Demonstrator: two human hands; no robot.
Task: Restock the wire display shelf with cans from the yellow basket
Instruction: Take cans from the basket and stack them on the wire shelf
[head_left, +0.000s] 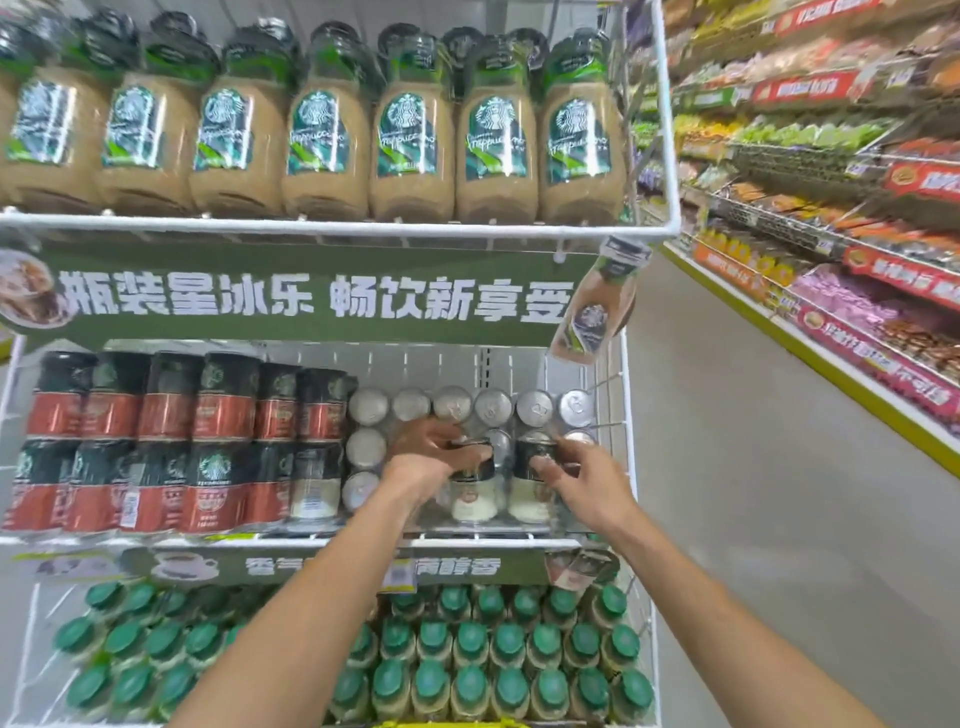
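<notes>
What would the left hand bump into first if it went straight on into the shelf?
Probably the silver-topped cans standing right behind it. The left hand, gripping a black-and-white can, points toward that back row, though the gap is hard to judge.

Head-worn view faces forward and down, close on the wire shelf (156, 540); aisle (727, 467) at right.

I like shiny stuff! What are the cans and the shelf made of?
The cans look like metal: their round tops are dull silver-grey, and glossy printed labels wrap the sides. The shelf seems to be metal wire with a smooth white coating, judging by its thin white rods.
</notes>
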